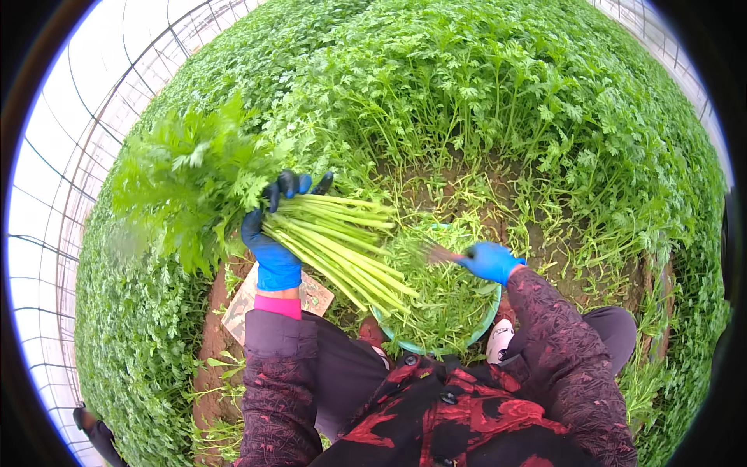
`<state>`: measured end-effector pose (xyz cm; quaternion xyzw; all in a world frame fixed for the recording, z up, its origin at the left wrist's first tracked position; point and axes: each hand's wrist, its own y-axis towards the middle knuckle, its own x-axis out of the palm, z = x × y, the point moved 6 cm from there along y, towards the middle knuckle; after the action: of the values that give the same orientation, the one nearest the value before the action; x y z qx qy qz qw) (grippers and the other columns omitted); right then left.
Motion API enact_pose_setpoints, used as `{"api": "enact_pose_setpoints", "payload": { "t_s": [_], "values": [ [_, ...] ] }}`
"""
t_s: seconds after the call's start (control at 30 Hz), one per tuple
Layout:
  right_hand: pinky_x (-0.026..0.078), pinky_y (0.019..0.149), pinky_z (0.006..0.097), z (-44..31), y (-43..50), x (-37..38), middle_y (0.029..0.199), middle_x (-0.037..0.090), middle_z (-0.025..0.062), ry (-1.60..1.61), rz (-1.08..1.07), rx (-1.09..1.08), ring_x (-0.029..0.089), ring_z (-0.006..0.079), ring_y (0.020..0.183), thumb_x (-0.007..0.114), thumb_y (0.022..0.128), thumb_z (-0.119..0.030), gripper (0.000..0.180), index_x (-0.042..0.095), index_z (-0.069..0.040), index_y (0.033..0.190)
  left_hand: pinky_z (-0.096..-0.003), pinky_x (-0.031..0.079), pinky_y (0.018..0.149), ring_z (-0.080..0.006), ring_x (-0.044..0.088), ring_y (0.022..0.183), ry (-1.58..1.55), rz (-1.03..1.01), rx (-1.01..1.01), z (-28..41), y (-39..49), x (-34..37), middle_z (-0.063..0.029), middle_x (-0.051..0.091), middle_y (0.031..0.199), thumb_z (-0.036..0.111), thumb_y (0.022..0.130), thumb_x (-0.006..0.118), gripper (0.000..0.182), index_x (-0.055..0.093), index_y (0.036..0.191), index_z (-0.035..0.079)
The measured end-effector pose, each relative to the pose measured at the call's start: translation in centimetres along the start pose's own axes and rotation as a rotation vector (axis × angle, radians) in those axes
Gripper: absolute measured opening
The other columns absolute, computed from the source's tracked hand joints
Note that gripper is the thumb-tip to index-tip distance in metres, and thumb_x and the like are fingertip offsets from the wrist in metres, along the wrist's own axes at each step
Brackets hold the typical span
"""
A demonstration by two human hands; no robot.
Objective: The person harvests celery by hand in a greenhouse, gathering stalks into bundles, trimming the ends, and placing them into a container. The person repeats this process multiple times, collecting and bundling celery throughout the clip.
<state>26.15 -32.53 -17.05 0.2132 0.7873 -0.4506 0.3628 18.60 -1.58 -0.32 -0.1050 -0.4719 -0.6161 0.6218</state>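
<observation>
My left hand [273, 261], in a blue glove with dark fingertips, grips a bunch of leafy greens [344, 251], which look like crown daisy. Pale cut stems point right, while the leafy tops [192, 181] spread left of the hand and are partly blurred. My right hand [491, 262], also blue-gloved, is closed around a tool [442, 254] with a brownish part showing; motion blur hides its exact kind. That tool is right of the stems, over a turquoise round basin [489, 327] between my feet. Loose leaves and trimmings [443, 303] fill the basin.
Dense standing greens [467, 70] surround me ahead and on both sides. Bare soil with scattered stalks [543, 239] lies beyond the basin. A patterned flat piece [318, 296] is under my left forearm. Another person [99, 435] is at lower left, near the greenhouse frame [96, 119].
</observation>
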Motion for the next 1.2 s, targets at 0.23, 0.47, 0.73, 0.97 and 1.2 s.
{"api": "enact_pose_setpoints", "payload": {
  "t_s": [0.23,0.47,0.73,0.97,1.2],
  "values": [
    [0.04,0.053,0.0237,3.7,-1.2,-1.7,0.07,0.063,0.0031,1.0,0.201,-0.068,0.047,0.0073,0.053,0.057,0.092,-0.035,0.036,0.068,-0.001,0.09,-0.0637,0.02,0.11,-0.0276,0.048,0.103,-0.065,-0.052,0.016,1.2,0.6,1.1,-0.0067,0.046,0.092,0.034,0.077,0.064,0.027,0.048,0.074,0.012],
    [0.037,0.052,0.0199,-10.4,-3.6,-4.6,0.068,0.058,-0.0006,1.179,0.046,-0.675,0.045,0.0043,0.056,0.053,0.095,-0.031,0.032,0.066,-0.001,0.093,-0.0621,0.018,0.111,-0.03,0.051,0.107,0.062,0.088,-0.054,-0.9,0.5,0.2,-0.0078,0.051,0.096,0.035,0.083,0.057,0.025,0.052,0.075,0.012],
    [0.04,0.049,0.0258,5.2,0.8,2.5,0.061,0.058,0.0017,0.72,0.202,0.097,0.05,0.0103,0.05,0.057,0.091,-0.04,0.04,0.067,-0.002,0.083,-0.0589,0.039,0.099,-0.0298,0.063,0.099,0.108,0.547,0.153,3.2,1.8,-5.1,-0.011,0.067,0.1,0.028,0.086,0.061,0.02,0.063,0.092,0.009],
    [0.041,0.049,0.0206,-2.9,-3.5,-4.8,0.08,0.068,0.0073,1.232,0.369,-0.342,0.053,0.0085,0.058,0.058,0.092,-0.027,0.029,0.064,0.0,0.104,-0.0388,0.048,0.089,-0.0235,0.063,0.098,0.159,0.717,0.106,-0.4,2.2,-5.3,-0.0107,0.067,0.103,0.03,0.088,0.063,0.027,0.06,0.101,0.006],
    [0.05,0.069,0.0356,-6.9,0.4,-0.8,0.08,0.068,0.0166,0.763,0.438,-0.299,0.064,0.0278,0.07,0.052,0.092,-0.042,0.044,0.066,-0.001,0.099,-0.0393,0.048,0.089,-0.0251,0.062,0.098,0.082,0.697,0.116,-1.7,2.6,-5.0,-0.0118,0.066,0.101,0.036,0.088,0.062,0.037,0.058,0.105,0.003]
  ]
}}
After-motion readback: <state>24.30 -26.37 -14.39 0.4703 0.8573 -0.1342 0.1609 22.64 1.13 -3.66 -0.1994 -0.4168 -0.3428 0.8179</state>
